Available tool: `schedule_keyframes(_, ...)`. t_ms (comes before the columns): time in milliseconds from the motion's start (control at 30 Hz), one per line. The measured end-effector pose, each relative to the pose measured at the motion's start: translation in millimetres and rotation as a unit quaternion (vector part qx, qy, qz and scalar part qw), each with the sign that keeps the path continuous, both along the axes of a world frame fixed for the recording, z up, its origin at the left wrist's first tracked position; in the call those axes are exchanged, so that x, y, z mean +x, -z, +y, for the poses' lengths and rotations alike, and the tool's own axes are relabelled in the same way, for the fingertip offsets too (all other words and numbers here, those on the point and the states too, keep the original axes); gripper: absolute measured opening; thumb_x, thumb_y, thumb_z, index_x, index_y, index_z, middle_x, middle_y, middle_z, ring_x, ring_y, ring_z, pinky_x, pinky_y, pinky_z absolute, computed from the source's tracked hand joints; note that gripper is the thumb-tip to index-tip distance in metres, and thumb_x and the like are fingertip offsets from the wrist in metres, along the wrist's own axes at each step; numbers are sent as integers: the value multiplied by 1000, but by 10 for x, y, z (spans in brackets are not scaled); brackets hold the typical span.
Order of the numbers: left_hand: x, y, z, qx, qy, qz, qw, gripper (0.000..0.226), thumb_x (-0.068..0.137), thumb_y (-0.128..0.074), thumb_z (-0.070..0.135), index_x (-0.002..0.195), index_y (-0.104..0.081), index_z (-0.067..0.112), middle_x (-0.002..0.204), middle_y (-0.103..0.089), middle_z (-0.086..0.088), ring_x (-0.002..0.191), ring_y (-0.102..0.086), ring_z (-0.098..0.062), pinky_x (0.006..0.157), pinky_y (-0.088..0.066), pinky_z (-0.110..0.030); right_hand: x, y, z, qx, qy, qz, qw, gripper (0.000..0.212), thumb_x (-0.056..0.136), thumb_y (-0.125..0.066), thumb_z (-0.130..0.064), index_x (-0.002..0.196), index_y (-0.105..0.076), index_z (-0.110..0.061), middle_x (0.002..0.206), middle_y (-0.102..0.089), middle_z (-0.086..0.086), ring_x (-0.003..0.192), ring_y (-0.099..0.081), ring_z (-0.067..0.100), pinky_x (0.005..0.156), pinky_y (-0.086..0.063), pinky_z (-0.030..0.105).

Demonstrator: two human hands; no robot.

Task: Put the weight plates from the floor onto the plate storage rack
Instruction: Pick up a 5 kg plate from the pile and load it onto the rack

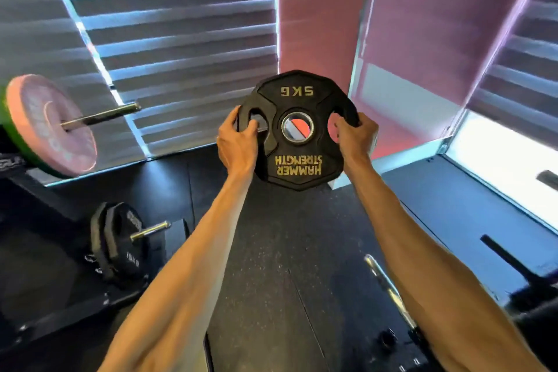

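Note:
I hold a black 5 kg weight plate (297, 93) with gold "Hammer Strength" lettering upright at arm's length, its face toward me and the text upside down. My left hand (237, 145) grips its left side with fingers curled through the left handle slot. My right hand (356, 137) grips the right side through the right slot. The plate storage rack (39, 199) stands at the left. One of its lower pegs (151, 230) carries black plates (120, 246). An upper peg (102, 116) carries a pink plate (51, 127) with a green one behind it.
Dark rubber flooring (287, 251) stretches ahead. A chrome bar (389, 290) lies on the floor at lower right near black equipment (513, 260). Windows with striped blinds (169, 24) and a pink wall (317, 15) close off the far side.

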State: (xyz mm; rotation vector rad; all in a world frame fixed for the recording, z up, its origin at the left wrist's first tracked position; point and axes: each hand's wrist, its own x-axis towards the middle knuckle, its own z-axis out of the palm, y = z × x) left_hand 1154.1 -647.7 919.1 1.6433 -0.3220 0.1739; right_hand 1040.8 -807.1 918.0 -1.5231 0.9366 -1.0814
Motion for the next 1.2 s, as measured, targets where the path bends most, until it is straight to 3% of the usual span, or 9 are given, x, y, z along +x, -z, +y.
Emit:
schedule_keyframes(200, 933, -271, -1181, -41, 80, -19, 996, 42, 84, -68, 37, 125, -66, 28, 107, -69, 12, 98, -62, -6, 88, -50, -26, 619, -313, -915, -21, 102, -31, 994, 34, 83, -71, -33, 110, -72, -13, 104, -72, 0, 91, -66, 18, 84, -56, 31)
schedule_keyframes(333, 1462, -245, -2169, -55, 159, -39, 985, 44, 81, -69, 38, 123, -66, 26, 100, -71, 11, 92, -67, -10, 86, -54, -31, 935, -317, -1722, -29, 174, -49, 983, 29, 77, -69, -33, 100, -73, -16, 98, -75, 4, 90, -70, 24, 82, -61, 44)
schedule_keyframes(533, 1945, -315, -3959, -84, 292, -77, 950, 32, 82, -67, 27, 113, -70, 22, 92, -73, 6, 82, -68, -10, 79, -56, -34, 1181, -387, -3132, -58, 275, -68, 957, 30, 80, -71, -34, 105, -73, -19, 98, -74, -1, 89, -69, 20, 81, -61, 39)
schedule_keyframes(667, 2024, -434, -5103, -103, 351, -16, 931, 42, 74, -69, 28, 115, -71, 22, 86, -73, 2, 71, -62, -7, 76, -58, -41, 1170, -540, -3954, -69, 344, -67, 934, 27, 79, -69, -36, 103, -72, -25, 98, -75, -6, 90, -70, 18, 83, -61, 45)
schedule_keyframes(833, 1846, -619, -6239, -141, 448, 47, 882, 43, 76, -66, 21, 118, -71, 25, 90, -75, 8, 74, -63, -3, 79, -56, -29, 1013, -686, -4763, -88, 425, -63, 899, 24, 81, -71, -32, 102, -73, -19, 92, -75, -3, 83, -70, 19, 84, -60, 45)
schedule_keyframes(933, 1825, -720, -6923, -155, 519, 35, 840, 39, 79, -66, 15, 117, -71, 19, 95, -76, -2, 78, -65, -4, 86, -56, -35, 928, -801, -5236, -89, 455, -73, 883, 24, 78, -72, -30, 98, -72, -17, 82, -70, -5, 74, -63, 17, 78, -58, 43)
schedule_keyframes(1000, 1817, -826, -7400, -156, 566, 35, 809, 43, 77, -67, 16, 120, -71, 21, 97, -76, 4, 87, -70, -9, 90, -57, -39, 893, -885, -5535, -96, 478, -98, 868, 30, 73, -71, -32, 99, -72, -17, 80, -69, -4, 72, -61, 16, 71, -55, 38)
schedule_keyframes(1100, 1777, -1046, -8053, -148, 615, 42, 773, 48, 74, -70, 11, 121, -70, 20, 94, -76, 8, 84, -70, -9, 87, -59, -35, 855, -1009, -5906, -100, 515, -116, 843, 31, 77, -74, -29, 105, -72, -16, 90, -73, 3, 75, -62, 17, 68, -53, 31)
schedule_keyframes(1200, 1658, -1208, -8616, -150, 658, 30, 738, 45, 74, -73, 8, 118, -72, 16, 85, -74, 13, 74, -67, -3, 77, -56, -27, 804, -1117, -6187, -106, 544, -150, 819, 28, 76, -74, -25, 101, -70, -12, 79, -67, 1, 70, -59, 18, 62, -50, 29)
